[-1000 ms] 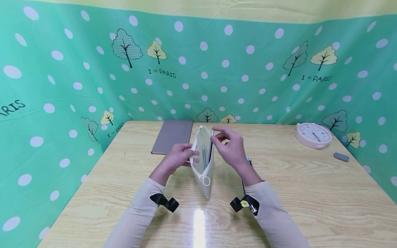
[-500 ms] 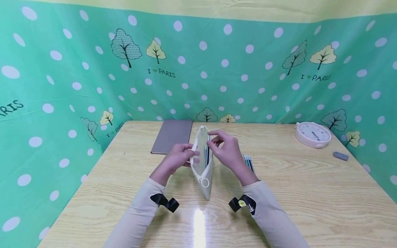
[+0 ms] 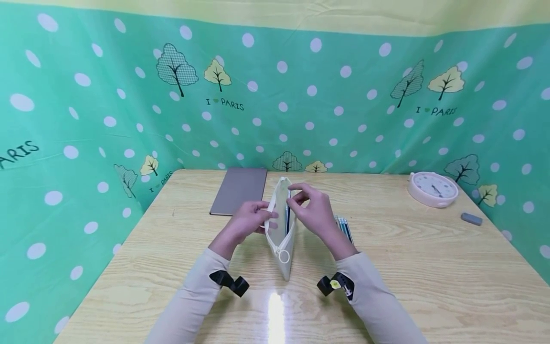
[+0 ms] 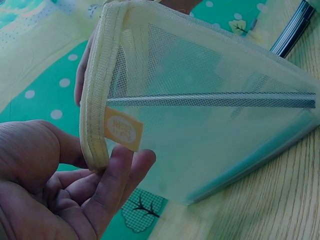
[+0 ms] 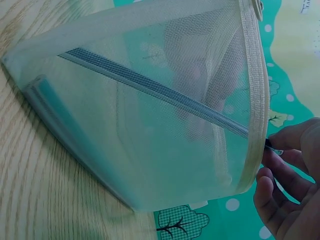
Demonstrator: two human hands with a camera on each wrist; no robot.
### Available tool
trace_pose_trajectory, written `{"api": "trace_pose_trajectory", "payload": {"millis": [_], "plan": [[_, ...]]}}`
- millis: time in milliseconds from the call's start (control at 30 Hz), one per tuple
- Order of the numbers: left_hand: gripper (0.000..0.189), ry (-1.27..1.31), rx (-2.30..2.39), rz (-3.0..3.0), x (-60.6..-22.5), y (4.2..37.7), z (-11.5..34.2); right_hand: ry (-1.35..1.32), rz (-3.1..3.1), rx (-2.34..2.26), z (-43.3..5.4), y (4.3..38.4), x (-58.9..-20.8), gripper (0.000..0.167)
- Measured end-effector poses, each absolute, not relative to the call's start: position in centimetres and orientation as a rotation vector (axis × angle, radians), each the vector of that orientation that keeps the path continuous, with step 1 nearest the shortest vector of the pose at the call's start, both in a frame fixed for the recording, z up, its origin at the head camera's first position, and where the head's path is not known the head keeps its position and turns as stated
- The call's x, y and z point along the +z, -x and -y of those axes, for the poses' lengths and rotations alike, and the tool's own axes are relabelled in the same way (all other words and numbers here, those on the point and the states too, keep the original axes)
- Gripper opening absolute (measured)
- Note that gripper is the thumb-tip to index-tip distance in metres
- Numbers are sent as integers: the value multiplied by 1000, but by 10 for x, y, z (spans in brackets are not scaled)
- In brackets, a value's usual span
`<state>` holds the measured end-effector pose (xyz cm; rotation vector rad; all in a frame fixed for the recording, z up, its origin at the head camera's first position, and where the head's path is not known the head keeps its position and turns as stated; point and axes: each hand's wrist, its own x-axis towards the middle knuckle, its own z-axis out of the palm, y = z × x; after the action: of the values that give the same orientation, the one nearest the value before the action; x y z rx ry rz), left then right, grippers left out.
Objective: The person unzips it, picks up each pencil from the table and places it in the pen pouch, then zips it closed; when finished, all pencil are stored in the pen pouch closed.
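A cream mesh zip pouch (image 3: 287, 271) stands on the table with its top unzipped. My left hand (image 3: 249, 220) pinches the zip edge on the left, beside a small yellow label (image 4: 123, 129) in the left wrist view. At the opposite edge, my right hand (image 3: 315, 210) pinches the top end of a dark pencil (image 5: 160, 95) between thumb and forefinger. Most of that pencil slants down inside the pouch, showing through the mesh. Something teal and slim (image 5: 75, 130) lies along the pouch bottom. A white ring pull (image 3: 284, 256) hangs from the zip's near end.
Several pencils (image 3: 343, 224) lie on the table, partly hidden by my right forearm. A grey-brown notebook (image 3: 240, 188) is at the back left. A pink-rimmed clock (image 3: 433, 189) and a grey eraser (image 3: 471, 219) are at the right. A patterned green cloth (image 3: 266, 95) hangs behind the table.
My right hand has shifted slightly left and down, bringing the dark pencil further into the pouch. The pencils on the table show more from behind my forearm. My left hand keeps its hold.
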<state>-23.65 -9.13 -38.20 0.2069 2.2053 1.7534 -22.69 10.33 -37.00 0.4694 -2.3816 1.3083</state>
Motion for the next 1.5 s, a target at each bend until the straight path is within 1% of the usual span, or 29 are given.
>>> {"api": "trace_pose_trajectory", "payload": {"millis": [367, 633, 833, 1000, 1133, 1233, 1367, 1500], "plan": [[32, -216, 1751, -2203, -383, 236, 92, -477, 2386, 1297, -103, 228, -373, 27], [32, -221, 1751, -2209, -382, 237, 91, -477, 2382, 1271, -104, 228, -371, 31], [33, -204, 1746, -2208, -382, 235, 92, -467, 2388, 1283, -105, 227, -370, 28], [34, -215, 1739, -2219, -382, 236, 92, -474, 2360, 1355, -113, 231, -365, 27], [32, -216, 1739, -2212, -383, 236, 91, -458, 2402, 1455, -130, 237, -358, 29], [32, -211, 1742, -2199, -384, 235, 91, -452, 2559, 1329, -148, 244, -353, 30], [32, -211, 1743, -2195, -384, 235, 92, -519, 2804, 955, -173, 257, -350, 29], [32, -203, 1737, -2202, -382, 237, 90, -562, 3029, 653, -197, 265, -357, 28]]}}
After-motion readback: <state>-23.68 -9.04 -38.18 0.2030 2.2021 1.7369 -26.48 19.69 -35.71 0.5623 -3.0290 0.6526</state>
